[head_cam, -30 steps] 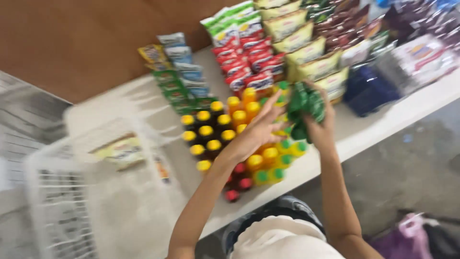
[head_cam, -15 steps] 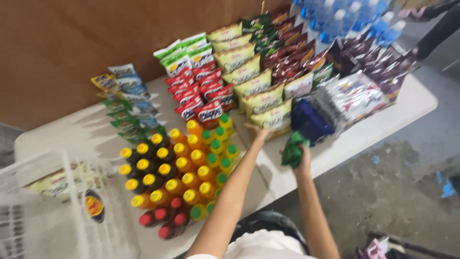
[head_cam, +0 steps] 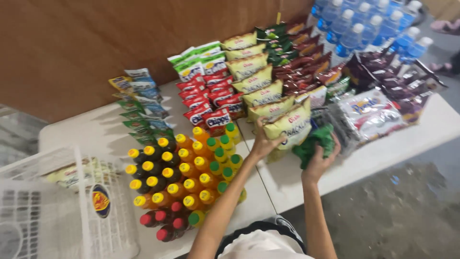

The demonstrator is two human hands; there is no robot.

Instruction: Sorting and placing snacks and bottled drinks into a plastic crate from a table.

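My left hand (head_cam: pixel 262 143) grips the lower left edge of a yellow snack bag (head_cam: pixel 293 125), the nearest one in a row of overlapping yellow bags (head_cam: pixel 249 67) on a white table (head_cam: pixel 373 158). My right hand (head_cam: pixel 320 160) is closed on a bunched green cloth (head_cam: pixel 314 144), held just right of that bag above the table. Rows of red snack bags (head_cam: pixel 211 103) lie to the left of the yellow ones.
Small bottles with yellow, green and red caps (head_cam: pixel 184 182) stand packed at the table's front left. A white plastic basket (head_cam: pixel 57 211) sits at far left. Dark snack bags (head_cam: pixel 306 62), a clear multipack (head_cam: pixel 371 112) and water bottles (head_cam: pixel 354 29) fill the right side. A brown wall stands behind.
The view swung left to right over the table. My hands moved from above the bottles to the yellow bags; the left hand now grips the nearest bag, and the right keeps the green cloth.
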